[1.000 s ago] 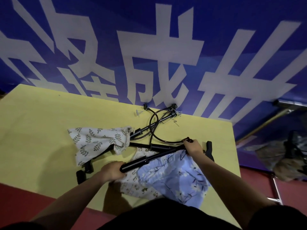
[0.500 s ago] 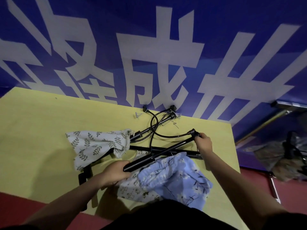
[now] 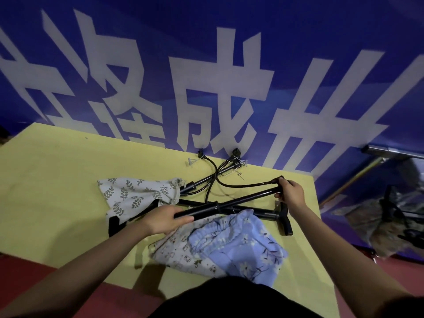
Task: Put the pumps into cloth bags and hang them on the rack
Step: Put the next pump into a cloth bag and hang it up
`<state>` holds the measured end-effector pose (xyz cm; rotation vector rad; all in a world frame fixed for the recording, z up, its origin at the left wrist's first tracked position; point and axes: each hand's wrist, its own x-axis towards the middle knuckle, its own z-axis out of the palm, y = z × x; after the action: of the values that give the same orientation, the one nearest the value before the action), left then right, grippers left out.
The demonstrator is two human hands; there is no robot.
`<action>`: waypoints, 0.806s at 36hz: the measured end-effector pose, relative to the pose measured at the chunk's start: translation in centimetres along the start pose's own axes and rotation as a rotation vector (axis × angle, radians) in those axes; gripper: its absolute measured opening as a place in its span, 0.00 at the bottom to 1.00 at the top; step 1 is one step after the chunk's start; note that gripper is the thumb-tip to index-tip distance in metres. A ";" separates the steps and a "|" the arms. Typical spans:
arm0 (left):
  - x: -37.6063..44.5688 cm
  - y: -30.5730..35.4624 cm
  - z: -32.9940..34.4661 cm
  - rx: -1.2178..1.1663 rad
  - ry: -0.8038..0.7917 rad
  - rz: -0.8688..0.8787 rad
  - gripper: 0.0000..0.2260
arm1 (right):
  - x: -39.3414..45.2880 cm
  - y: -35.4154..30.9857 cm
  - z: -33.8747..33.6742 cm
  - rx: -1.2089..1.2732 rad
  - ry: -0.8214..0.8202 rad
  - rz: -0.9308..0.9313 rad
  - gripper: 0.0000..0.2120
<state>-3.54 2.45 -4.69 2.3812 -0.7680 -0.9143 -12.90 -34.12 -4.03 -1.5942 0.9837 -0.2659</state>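
A black pump point(image 3: 231, 203) is held slanted above the yellow table point(image 3: 57, 180). My left hand point(image 3: 164, 220) grips its lower left end and my right hand point(image 3: 290, 195) grips its upper right end, where a black hose loops off. Below it lie a blue flowered cloth bag point(image 3: 243, 246) and a white patterned bag point(image 3: 176, 251). A leaf-print bag point(image 3: 135, 196) at the left covers part of another pump. Two more black pumps point(image 3: 259, 212) lie crossed on the table behind.
A blue banner with large white characters point(image 3: 218, 88) rises right behind the table. A metal frame point(image 3: 394, 150) and a dark pile of gear point(image 3: 390, 221) stand on the red floor at the right. Small white plastic parts point(image 3: 191, 160) lie near the table's back edge.
The pump has been lifted and swung: my right hand moved its end up and to the right, away from the blue bag, while my left hand stayed on the lower end.
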 end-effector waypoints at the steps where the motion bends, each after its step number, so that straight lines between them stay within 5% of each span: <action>1: -0.2 0.3 -0.1 0.006 0.007 0.005 0.14 | -0.2 0.0 0.0 0.004 -0.002 -0.004 0.15; 4: -0.5 1.1 0.2 0.027 0.024 0.004 0.20 | -1.2 -0.1 0.4 -0.002 -0.020 -0.017 0.13; 8: -1.1 2.1 0.7 0.047 0.032 0.004 0.11 | -2.2 0.0 1.4 0.028 -0.048 -0.016 0.12; 16: -1.7 2.5 1.4 0.058 0.038 -0.018 0.10 | -3.7 0.0 3.0 0.028 -0.118 -0.022 0.11; 23: -1.8 2.7 1.0 0.090 0.118 -0.048 0.28 | -5.2 -0.6 4.8 0.051 -0.167 -0.050 0.11; 29: -1.6 3.5 0.6 0.125 0.133 -0.030 0.28 | -6.3 -0.5 5.4 0.092 -0.279 -0.071 0.12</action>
<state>-6.05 0.77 -2.27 2.5392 -0.7598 -0.7304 -13.02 -25.90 -3.02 -1.5348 0.6911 -0.1303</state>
